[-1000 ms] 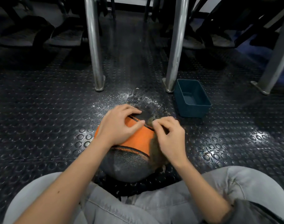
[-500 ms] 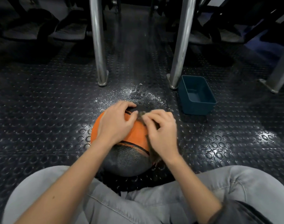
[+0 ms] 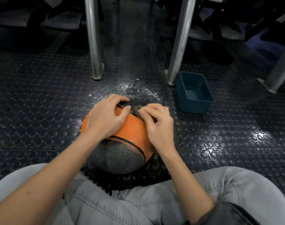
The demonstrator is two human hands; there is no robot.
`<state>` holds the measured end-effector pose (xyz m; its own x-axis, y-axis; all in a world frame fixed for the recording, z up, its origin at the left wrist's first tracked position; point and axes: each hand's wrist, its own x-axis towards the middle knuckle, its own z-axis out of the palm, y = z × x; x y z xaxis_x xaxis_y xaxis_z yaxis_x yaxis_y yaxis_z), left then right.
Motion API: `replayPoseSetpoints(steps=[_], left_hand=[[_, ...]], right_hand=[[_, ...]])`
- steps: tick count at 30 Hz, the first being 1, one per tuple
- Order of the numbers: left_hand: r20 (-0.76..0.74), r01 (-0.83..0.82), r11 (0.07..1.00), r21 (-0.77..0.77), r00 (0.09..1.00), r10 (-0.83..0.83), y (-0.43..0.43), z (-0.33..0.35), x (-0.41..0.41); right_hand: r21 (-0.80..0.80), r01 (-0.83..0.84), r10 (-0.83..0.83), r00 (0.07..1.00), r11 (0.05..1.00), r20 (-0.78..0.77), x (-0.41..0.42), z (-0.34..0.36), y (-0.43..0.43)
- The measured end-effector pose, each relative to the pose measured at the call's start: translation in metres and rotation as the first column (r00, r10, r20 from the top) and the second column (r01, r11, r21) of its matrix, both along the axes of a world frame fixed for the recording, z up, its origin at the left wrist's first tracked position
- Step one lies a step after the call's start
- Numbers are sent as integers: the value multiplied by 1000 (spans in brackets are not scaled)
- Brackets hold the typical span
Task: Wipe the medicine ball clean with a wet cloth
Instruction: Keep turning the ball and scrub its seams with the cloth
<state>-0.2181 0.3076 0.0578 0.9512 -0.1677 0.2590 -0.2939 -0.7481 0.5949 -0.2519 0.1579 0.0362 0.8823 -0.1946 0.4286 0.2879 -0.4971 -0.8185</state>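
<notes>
Studded floor: medicine ball is being wiped there.
Seemingly heavy, grippy; its top is being gripped by curled fingers of the left hand, the cloth being pinched alongside by the right hand.

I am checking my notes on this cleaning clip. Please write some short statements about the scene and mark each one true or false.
1. The medicine ball rests on the studded floor. True.
2. The right hand holds a cloth against the ball. True.
3. The left hand is lifted clear of the ball. False: it rests on the ball's orange part, fingers curled over the top.
4. The blue bin stands to the left of the ball. False: it stands to the right, beside a metal leg.
5. White specks lie on the floor beyond the ball. True.
</notes>
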Motion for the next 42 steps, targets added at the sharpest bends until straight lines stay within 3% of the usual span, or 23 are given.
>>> replayPoseSetpoints(steps=[3, 6, 8, 10, 13, 15, 21, 27, 30, 33, 35, 39, 42], left_hand=[[1, 48, 999, 11, 999, -48, -4, 0, -1], [-18, 46, 999, 24, 999, -46, -6, 1, -1], [-10, 27, 1000, 16, 1000, -27, -5, 1, -1], [0, -4, 1000, 3, 1000, 4, -4, 0, -3], [28, -11, 1000, -4, 1000, 11, -5, -3, -3], [18, 7, 1000, -9, 1000, -7, -7, -3, -5], [3, -14, 999, -38, 1000, 14, -3, -2, -5], [27, -29, 999, -25, 999, 30, -7, -3, -8], [7, -9, 1000, -7, 1000, 9, -10, -2, -7], [2, -26, 1000, -7, 1000, 26, -8, -1, -6], [6, -41, 999, -15, 999, 41, -7, -1, -7], [17, -54, 998, -33, 998, 54, -10, -2, -8], [-1, -27, 1000, -13, 1000, 27, -14, 1, -5]], right_hand=[[-99, 23, -21, 1000, 995, 22, 4, -9, -13], [108, 119, -97, 976, 987, -196, 9, -27, -37], [212, 143, -86, 963, 967, -255, 10, -27, -37], [197, 116, -78, 978, 974, -194, 8, -16, -22], [-6, -11, 11, 1000, 1000, 5, 2, 0, -1], [-64, -28, 32, 998, 998, 55, 0, -4, -4], [198, 133, -90, 974, 971, -210, 12, -30, -33], [-67, -44, 48, 997, 997, 63, -1, -1, 0], [41, 93, -90, 993, 995, -73, 6, -22, -26], [172, 151, -115, 973, 973, -201, 8, -31, -34], [151, 131, -108, 982, 980, -156, 7, -20, -21], [-86, -47, 49, 998, 995, 25, 4, 4, 6], [4, 26, -26, 999, 1000, -34, 8, -9, -16]])
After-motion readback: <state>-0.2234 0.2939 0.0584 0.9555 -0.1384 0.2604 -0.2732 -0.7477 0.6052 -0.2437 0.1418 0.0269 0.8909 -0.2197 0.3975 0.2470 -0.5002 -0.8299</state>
